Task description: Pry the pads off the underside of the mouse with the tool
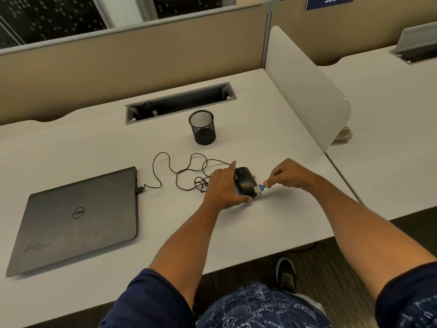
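A black wired mouse is tipped on its side on the white desk, its underside facing right. My left hand grips it from the left, the thumb under its near end. My right hand pinches a small blue pry tool whose tip touches the near right edge of the underside. Pale specks show on the underside; I cannot make out single pads. The mouse's black cable loops away to the left.
A closed grey laptop lies at the left with the cable plugged into its side. A black mesh pen cup stands behind the mouse. Behind that is a cable slot. A white divider panel borders the desk on the right.
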A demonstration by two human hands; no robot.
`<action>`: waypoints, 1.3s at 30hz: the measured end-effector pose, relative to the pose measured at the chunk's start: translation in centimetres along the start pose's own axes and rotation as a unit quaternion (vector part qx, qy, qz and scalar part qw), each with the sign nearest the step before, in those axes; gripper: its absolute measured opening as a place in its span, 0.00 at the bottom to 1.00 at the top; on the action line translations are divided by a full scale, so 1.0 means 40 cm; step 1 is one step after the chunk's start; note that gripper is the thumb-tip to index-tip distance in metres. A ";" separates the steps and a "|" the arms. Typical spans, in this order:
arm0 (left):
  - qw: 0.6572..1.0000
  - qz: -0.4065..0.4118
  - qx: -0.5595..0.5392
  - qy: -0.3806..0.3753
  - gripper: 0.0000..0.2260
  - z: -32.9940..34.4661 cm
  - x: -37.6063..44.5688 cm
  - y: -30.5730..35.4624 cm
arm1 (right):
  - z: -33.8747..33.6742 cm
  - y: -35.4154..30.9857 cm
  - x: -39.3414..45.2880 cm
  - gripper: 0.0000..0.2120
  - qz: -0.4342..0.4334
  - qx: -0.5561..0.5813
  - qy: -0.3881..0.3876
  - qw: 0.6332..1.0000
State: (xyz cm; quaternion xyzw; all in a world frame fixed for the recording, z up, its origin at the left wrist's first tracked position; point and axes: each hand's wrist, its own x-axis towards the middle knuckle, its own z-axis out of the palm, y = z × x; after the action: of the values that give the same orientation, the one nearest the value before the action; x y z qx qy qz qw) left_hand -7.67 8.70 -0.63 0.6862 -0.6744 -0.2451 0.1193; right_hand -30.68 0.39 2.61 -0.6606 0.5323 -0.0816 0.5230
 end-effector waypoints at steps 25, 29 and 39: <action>1.000 -0.001 -0.002 -0.007 0.55 0.000 0.003 0.002 | 0.036 -0.050 0.014 0.08 -0.007 -0.032 0.043 0.999; 1.000 0.000 -0.002 -0.007 0.55 -0.001 0.002 0.002 | 0.002 -0.040 0.013 0.06 0.041 -0.036 0.032 0.998; 1.000 -0.005 0.000 -0.008 0.55 0.007 0.003 -0.003 | 0.005 -0.017 0.009 0.07 0.018 -0.070 -0.026 0.997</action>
State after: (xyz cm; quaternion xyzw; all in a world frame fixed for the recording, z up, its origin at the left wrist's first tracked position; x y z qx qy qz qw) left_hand -7.71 8.62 -0.94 0.6875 -0.6722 -0.2507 0.1126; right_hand -29.97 0.12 2.90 -0.6876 0.5352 -0.0172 0.4904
